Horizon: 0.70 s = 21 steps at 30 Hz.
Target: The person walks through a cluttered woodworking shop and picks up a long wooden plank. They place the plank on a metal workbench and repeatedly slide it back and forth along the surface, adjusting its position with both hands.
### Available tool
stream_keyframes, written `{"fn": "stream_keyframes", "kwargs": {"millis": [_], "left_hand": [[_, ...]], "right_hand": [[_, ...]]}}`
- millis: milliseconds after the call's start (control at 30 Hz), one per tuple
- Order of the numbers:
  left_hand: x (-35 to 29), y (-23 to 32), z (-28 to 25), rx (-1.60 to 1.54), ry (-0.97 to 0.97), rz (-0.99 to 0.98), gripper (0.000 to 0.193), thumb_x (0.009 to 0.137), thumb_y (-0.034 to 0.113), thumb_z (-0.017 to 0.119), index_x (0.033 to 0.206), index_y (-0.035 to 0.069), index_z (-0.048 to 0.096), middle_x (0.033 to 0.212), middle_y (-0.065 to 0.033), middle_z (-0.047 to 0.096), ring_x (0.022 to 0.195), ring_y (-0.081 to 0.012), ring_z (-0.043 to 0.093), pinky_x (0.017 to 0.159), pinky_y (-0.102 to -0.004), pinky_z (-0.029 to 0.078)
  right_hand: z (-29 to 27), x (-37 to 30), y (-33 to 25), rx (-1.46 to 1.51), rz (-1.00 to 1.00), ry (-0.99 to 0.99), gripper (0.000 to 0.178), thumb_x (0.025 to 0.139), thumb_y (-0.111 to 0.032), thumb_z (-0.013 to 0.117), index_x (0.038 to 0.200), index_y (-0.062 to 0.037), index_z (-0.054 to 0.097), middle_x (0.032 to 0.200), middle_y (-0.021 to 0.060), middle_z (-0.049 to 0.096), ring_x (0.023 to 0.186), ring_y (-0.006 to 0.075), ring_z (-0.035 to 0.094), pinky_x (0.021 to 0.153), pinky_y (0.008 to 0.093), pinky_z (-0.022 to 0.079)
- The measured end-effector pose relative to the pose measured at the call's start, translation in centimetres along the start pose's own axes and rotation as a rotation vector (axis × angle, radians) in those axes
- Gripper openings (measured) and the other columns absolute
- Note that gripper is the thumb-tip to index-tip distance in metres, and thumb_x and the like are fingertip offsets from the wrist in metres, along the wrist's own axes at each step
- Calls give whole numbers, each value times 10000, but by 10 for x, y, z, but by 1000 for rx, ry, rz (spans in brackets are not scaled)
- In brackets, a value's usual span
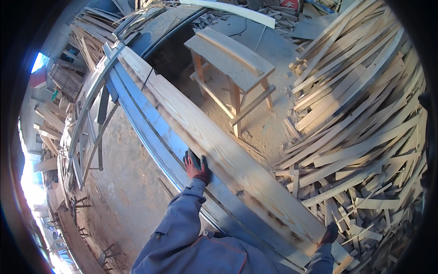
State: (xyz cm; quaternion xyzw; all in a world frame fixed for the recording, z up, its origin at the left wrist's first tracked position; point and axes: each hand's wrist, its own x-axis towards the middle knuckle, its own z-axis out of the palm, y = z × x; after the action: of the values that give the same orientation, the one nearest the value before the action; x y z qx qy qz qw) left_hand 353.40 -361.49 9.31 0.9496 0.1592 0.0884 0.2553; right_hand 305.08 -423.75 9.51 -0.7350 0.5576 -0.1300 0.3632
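Observation:
A long pale wooden plank (214,137) lies along a blue metal machine bed (150,128), running from upper left to lower right. My left hand (196,166), in a red and dark work glove, presses flat against the plank's left edge near its middle. My right hand (329,234), also gloved, grips the plank's near end at the lower right. Both arms wear blue-grey sleeves.
A wooden stool (232,64) with a board on top stands beyond the plank on a sawdust floor. A large heap of thin wooden offcut strips (365,118) fills the right. Stacked timber and metal frames (86,91) lie at the left.

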Motion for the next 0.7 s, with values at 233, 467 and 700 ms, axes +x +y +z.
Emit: {"fn": "stream_keyframes", "kwargs": {"millis": [233,467,700], "left_hand": [[28,28,-6,-376,18,-120,980,938,604,695,1615,-20,359,1645,-242,405,1550,-395,334,1284,-450,271],[72,37,32,122,29,-622,1287,788,885,652,1611,-51,332,1631,-262,396,1433,-379,481,1212,-487,363],[46,55,0,556,288,-99,864,996,456,671,1652,38,296,1603,-210,469,1389,-359,540,1209,-539,349]], "right_hand": [[-66,-80,-34,-472,203,-123,597,1034,-395,693,1503,-57,544,1456,156,610,1293,253,592,1002,422,514],[-66,-111,-2,-156,250,-569,596,1058,-491,601,1396,-2,640,1378,247,657,1310,333,613,1107,415,464],[-69,-139,24,-496,365,-453,565,912,-579,735,1150,-66,732,1038,229,737,985,393,704,834,469,527]]}}
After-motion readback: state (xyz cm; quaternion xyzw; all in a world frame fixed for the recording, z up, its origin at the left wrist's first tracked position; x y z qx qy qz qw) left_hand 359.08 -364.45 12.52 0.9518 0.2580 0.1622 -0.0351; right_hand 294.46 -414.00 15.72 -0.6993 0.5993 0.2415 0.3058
